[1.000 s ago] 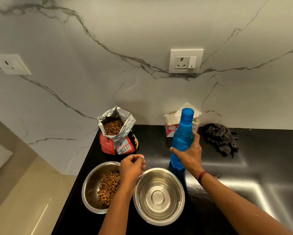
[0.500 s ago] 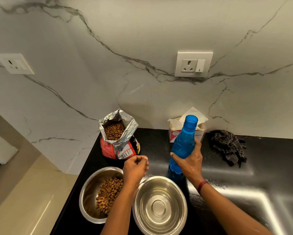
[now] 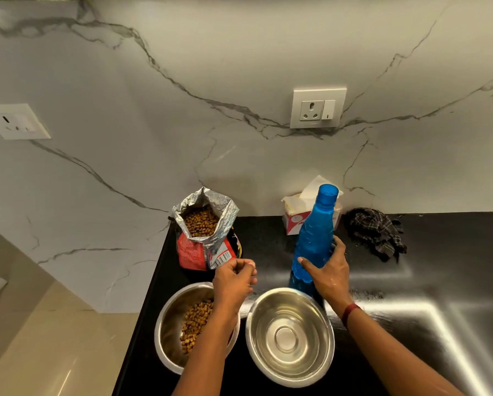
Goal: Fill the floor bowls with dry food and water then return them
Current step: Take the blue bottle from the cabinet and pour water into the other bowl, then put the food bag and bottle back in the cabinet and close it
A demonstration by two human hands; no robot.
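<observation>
Two steel bowls stand on the black counter (image 3: 268, 238). The left bowl (image 3: 169, 324) holds brown dry food; the right bowl (image 3: 289, 337) shows only bare steel inside. Behind them an open foil food bag (image 3: 206, 231) stands full of kibble. My right hand (image 3: 326, 271) grips the lower body of a capped blue bottle (image 3: 315, 235), which stands upright behind the right bowl. My left hand (image 3: 232, 280) hovers above the far rim of the left bowl with fingers curled in a loose fist; nothing shows in it.
A tissue box (image 3: 296, 215) sits against the marble wall behind the bottle. A crumpled dark checked cloth (image 3: 376, 232) lies to its right. A steel sink surface (image 3: 439, 324) spreads at the right. The counter's left edge drops to a beige floor (image 3: 54, 338).
My hands, the bottle and the bowls keep their places relative to each other. The view has tilted up slightly, so everything sits lower in the frame.
</observation>
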